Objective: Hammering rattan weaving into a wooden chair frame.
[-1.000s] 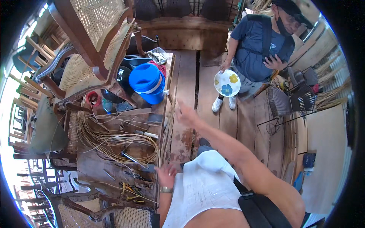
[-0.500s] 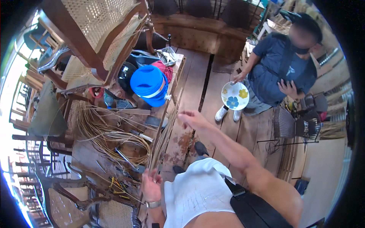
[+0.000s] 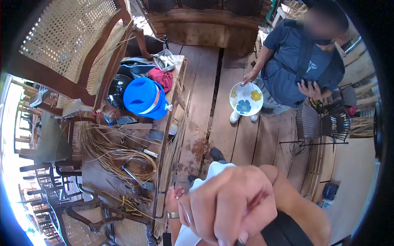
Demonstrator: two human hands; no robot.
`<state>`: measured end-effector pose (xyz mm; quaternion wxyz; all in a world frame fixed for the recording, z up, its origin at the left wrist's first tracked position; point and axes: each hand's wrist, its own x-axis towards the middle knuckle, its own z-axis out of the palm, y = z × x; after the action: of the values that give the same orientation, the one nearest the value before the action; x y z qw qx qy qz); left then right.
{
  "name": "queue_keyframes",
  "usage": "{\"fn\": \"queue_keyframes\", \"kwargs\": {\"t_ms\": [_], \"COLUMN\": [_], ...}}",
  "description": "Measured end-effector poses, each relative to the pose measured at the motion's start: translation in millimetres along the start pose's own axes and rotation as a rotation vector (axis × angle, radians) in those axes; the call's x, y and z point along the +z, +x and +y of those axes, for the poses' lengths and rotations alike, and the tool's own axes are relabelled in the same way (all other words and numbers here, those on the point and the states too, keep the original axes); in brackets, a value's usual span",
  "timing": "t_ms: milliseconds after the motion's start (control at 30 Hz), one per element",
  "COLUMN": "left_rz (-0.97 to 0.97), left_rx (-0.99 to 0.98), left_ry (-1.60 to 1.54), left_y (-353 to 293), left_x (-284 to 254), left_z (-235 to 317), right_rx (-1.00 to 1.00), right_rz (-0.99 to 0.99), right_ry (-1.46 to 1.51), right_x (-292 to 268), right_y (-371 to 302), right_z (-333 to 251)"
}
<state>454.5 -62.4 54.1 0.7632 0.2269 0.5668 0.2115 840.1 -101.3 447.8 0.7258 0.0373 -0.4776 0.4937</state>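
Observation:
My right hand (image 3: pixel 236 203) is large and close in the lower middle, its fingers curled tightly. A small dark bit shows at its fingertips by the lower edge; what it is I cannot make out. My left hand (image 3: pixel 174 199) is held low beside the workbench edge, a watch on its wrist, fingers loosely bent and apart, with no held thing visible. Nearest to it are long cane strands (image 3: pixel 166 164) along the bench side. A coil of cane (image 3: pixel 119 153) lies on the wooden workbench (image 3: pixel 96 174), near a metal hand tool (image 3: pixel 133 176) and yellow-handled pliers (image 3: pixel 130 205).
A blue water jug (image 3: pixel 141 98) stands on the bench beside an upturned cane-seated chair (image 3: pixel 88 74). Another cane chair (image 3: pixel 129 231) is at lower left. At right a person (image 3: pixel 301 69) holds a flowered plate (image 3: pixel 247 99). A dark woven rack (image 3: pixel 324 123) stands behind.
My right hand has come from reaching out over the floor back toward me, and its fingers have closed. The left hand has shifted slightly right. The view has moved a little.

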Motion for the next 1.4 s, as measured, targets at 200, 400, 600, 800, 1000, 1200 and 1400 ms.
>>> {"fn": "queue_keyframes", "kwargs": {"t_ms": [200, 400, 600, 800, 1000, 1200, 1400], "left_rz": [0.058, 0.012, -0.258, -0.433, -0.599, -0.685, -1.145], "left_rx": [-0.079, -0.078, -0.141, -0.179, -0.197, -0.196, -0.391], "left_ry": [0.114, 0.198, 0.051, 0.009, -0.090, -0.212, -0.387], "left_y": [-22.7, 53.7, 126.1, 85.2, 14.2, -36.7, -28.9], "left_x": [20.9, -33.0, -57.4, 65.9, 189.7, 227.6, 232.1], "left_z": [24.6, 22.1, 16.3, 56.9, 84.4, 107.0, 141.4], "right_rx": [-0.301, 0.285, 0.351, 0.252, 0.640, 0.698, 1.418], "right_rz": [-0.011, 0.187, 0.218, 0.163, 0.276, 0.313, 0.718], "right_ry": [-0.249, -0.163, -1.115, -1.490, -1.538, -1.677, -1.556], "right_x": [25.6, 9.9, -34.1, -64.1, -110.9, -129.2, -210.6], "right_y": [-4.9, -56.0, -86.1, -144.0, -187.0, -202.4, -391.0], "right_z": [9.0, 34.6, 137.5, 194.6, 181.4, 182.8, 130.7]}}
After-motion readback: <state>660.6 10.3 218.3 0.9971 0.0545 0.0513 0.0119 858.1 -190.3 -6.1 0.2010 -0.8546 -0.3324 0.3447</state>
